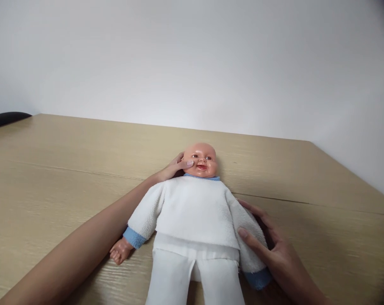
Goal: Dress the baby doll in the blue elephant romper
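Observation:
A baby doll [195, 212] in a white fleece top and white trousers with blue cuffs lies on its back on the wooden table [68, 169], head away from me. My left hand [174, 167] cups the side of the doll's head, thumb on its cheek. My right hand [271, 245] wraps round the doll's sleeve near the blue cuff, thumb on top of the fleece and fingers behind it.
A plain white wall stands behind the table's far edge. A dark curved object [6, 118], perhaps a chair back, shows at the far left. The table's right edge runs diagonally down the right side.

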`<state>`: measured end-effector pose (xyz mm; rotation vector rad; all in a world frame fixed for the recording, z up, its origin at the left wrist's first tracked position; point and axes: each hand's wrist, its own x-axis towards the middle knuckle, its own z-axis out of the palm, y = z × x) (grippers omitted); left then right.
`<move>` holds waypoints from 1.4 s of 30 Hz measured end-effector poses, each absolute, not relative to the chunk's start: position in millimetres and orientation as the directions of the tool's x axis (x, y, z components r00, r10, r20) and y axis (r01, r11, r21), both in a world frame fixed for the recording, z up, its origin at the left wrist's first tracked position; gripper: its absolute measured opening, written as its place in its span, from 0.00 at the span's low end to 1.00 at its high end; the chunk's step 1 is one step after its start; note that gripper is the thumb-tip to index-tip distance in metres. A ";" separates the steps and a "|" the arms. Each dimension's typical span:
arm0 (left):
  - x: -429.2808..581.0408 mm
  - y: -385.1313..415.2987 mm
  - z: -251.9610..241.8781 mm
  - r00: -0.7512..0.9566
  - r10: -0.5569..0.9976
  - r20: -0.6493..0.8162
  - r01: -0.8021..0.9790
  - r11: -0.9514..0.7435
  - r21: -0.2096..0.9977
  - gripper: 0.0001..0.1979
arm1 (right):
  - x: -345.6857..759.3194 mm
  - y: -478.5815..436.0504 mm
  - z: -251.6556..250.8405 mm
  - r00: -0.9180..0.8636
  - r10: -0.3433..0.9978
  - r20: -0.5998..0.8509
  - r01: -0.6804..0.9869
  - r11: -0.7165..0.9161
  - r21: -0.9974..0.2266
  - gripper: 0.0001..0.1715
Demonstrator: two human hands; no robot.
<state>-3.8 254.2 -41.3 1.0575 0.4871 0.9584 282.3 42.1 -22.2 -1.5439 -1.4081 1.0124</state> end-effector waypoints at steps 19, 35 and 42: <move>0.0 245.3 -26.6 0.426 0.905 0.021 -0.459 0.196 0.866 0.35 | 286.9 40.4 -24.9 0.085 0.995 -0.058 0.409 -0.088 -0.908 0.38; -0.7 238.3 -20.0 0.466 0.885 0.021 -0.448 0.216 0.867 0.35 | 284.5 41.4 -21.3 0.096 0.993 -0.067 0.405 -0.101 -0.909 0.38; -0.7 238.4 -19.7 0.467 0.884 0.036 -0.449 0.201 0.871 0.35 | 285.1 41.7 -20.9 0.086 0.995 -0.042 0.416 -0.074 -0.906 0.38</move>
